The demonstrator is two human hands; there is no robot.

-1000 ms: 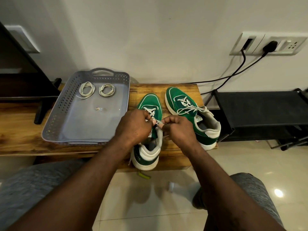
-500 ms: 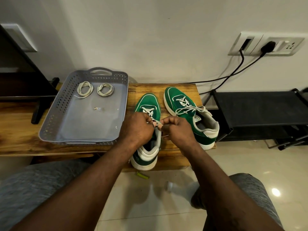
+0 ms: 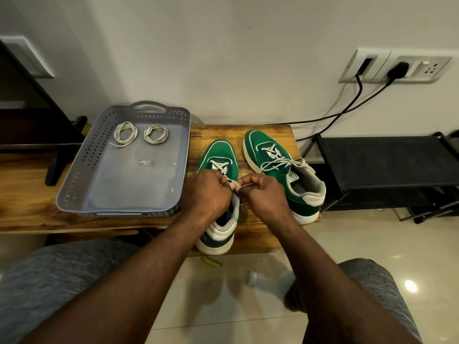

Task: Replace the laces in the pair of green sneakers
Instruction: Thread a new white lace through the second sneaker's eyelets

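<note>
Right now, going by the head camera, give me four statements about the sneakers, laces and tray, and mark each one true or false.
1. Two coiled laces lie in the grey tray. True.
2. The left hand and right hand pinch the lace of the sneaker nearer the tray. True.
3. The other sneaker has no lace. False: a white lace is threaded through it.
4. The tray sits on the floor. False: it rests on the wooden bench.

Both forearms reach forward, the left hand and right hand close together, fingers curled into pinches.
</note>
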